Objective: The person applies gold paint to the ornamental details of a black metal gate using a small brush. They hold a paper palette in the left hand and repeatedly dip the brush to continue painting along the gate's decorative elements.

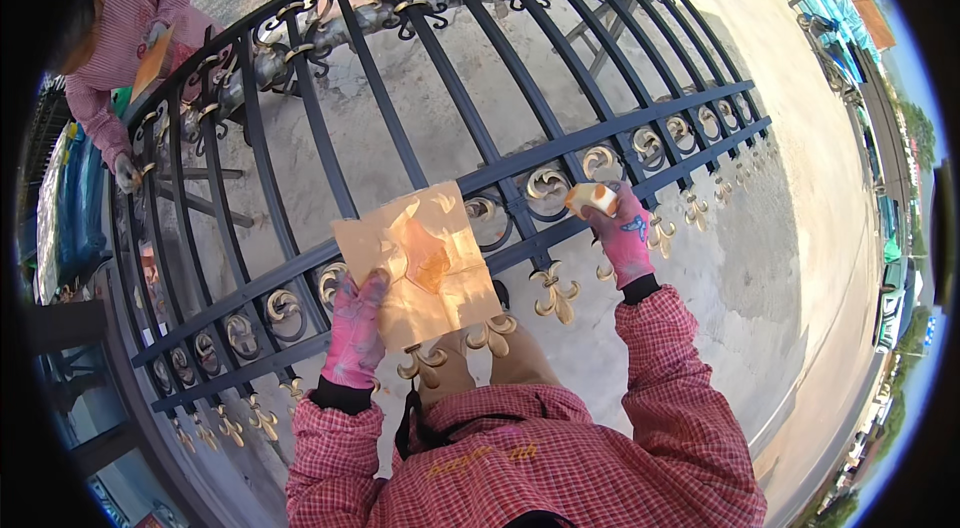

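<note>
Tan cardboard (470, 300): left grip (355, 328) pinches its edge, likely keeping the orange patch (427, 270) level.
White-orange block (590, 199): right grip (625, 236) closed round it.
Black railing (560, 150): below both grips.

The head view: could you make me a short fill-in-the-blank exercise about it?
The left hand holds a sheet with an ____ patch on it.
The right hand wears a ____ glove.
The finials on the near edge of the railing are ____ in colour.
Another person is at the picture's upper ____.

Missing words: orange; pink; gold; left.
</note>
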`<state>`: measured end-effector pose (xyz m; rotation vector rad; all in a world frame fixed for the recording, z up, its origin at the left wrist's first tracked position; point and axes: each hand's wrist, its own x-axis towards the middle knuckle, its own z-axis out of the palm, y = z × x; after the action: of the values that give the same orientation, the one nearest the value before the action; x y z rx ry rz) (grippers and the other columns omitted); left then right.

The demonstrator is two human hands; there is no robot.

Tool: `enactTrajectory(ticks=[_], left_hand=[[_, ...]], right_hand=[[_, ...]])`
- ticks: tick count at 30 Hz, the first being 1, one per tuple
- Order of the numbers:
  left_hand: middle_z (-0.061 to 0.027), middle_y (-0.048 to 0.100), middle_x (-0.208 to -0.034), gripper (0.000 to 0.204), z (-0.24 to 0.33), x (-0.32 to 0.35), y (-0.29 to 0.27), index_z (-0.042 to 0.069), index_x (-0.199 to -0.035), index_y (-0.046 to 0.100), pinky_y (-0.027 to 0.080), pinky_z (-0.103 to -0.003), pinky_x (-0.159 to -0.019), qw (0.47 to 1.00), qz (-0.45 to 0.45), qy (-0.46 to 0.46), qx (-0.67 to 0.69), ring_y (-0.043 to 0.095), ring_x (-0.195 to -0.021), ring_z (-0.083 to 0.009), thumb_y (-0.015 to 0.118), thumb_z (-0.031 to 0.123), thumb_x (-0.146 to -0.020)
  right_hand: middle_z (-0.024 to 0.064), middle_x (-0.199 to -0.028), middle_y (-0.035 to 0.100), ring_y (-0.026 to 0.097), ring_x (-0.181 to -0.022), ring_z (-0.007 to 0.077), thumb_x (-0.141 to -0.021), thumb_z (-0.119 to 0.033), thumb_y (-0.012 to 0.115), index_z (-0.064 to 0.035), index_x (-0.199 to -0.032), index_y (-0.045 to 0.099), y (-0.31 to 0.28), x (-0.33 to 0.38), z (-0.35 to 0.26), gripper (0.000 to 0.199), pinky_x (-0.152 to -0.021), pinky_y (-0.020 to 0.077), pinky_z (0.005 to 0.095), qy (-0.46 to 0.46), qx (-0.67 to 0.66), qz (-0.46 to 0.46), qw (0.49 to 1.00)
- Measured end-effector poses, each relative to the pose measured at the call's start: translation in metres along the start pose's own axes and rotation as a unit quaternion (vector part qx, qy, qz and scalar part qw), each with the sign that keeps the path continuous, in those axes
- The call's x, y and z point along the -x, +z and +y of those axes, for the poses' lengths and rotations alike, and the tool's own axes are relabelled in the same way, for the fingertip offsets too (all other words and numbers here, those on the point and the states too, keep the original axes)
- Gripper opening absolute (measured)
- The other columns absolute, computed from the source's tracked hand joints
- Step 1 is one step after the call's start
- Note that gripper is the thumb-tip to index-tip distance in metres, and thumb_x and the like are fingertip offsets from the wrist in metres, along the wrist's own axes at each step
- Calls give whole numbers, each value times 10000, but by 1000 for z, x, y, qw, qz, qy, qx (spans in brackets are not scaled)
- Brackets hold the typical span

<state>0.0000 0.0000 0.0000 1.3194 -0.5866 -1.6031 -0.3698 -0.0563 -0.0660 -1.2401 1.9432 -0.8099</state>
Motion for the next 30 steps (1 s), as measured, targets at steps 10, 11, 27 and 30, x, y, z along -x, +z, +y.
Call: enactTrajectory(ticks=[10,11,27,30], left_hand=[[-21,557,-1133,404,4,-32,39,50,-1257,466,488,-298,-865,993,84,28,80,559,-1034,-145,599,187,-900],[-22,555,-1132,407,5,-33,42,51,-1259,463,488,-300,-868,992,89,25,82,560,-1032,-146,598,188,-900],[38,559,-942,260,13,-56,48,63,-1111,553,457,-242,-799,993,98,2,68,537,-883,-75,613,191,-893],[42,558,-941,252,5,-60,39,66,-1100,559,455,-245,-811,993,98,10,65,537,-885,-75,618,198,-893]], right_hand=[[185,-929,648,626,-868,352,-692,-174,765,-43,-1037,555,63,-74,23,424,-729,496,396,-81,204,-75,973],[185,-927,647,626,-865,353,-691,-176,762,-45,-1030,555,63,-73,21,418,-728,495,396,-85,244,-113,960],[159,-865,656,644,-801,332,-700,-149,742,-38,-944,558,59,-86,23,325,-686,489,368,-29,73,-17,997],[166,-867,653,644,-798,333,-711,-142,733,-34,-952,555,56,-81,19,319,-692,491,371,-38,160,-111,980]])
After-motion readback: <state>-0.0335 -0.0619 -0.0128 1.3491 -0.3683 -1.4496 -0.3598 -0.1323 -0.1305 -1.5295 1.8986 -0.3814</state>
